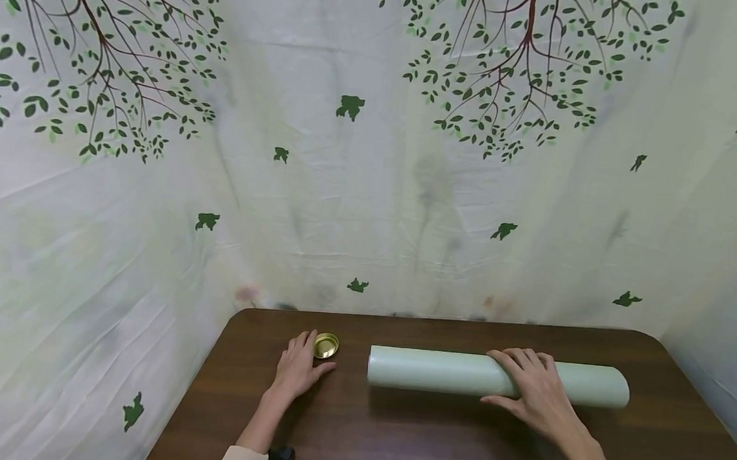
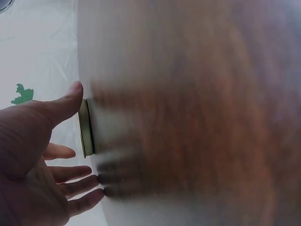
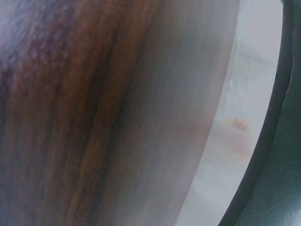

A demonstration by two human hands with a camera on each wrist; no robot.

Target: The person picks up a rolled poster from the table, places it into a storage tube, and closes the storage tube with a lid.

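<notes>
You're in a curtained-off space: pale, creased fabric point(image 1: 318, 212) printed with leafy branches point(image 1: 531, 20) surrounds your brown table point(image 1: 392, 449).

On the dark-brown wooden surface point(image 1: 417, 454), an open lane ran between the forearms point(image 1: 268, 415) up to the smooth pale-green cylinder point(image 1: 429, 371), which barred the right half. A small gap separated its left end from the shallow round gold-coloured lid point(image 1: 326, 345), flanked leftward by the left hand point(image 1: 297, 365); the right hand point(image 1: 535, 391) obstructed the cylinder's top.

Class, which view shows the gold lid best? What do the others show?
The head view, where the gold lid shows its round rim and inside. The left wrist view has it only side-on; the right wrist view lacks it.
</notes>
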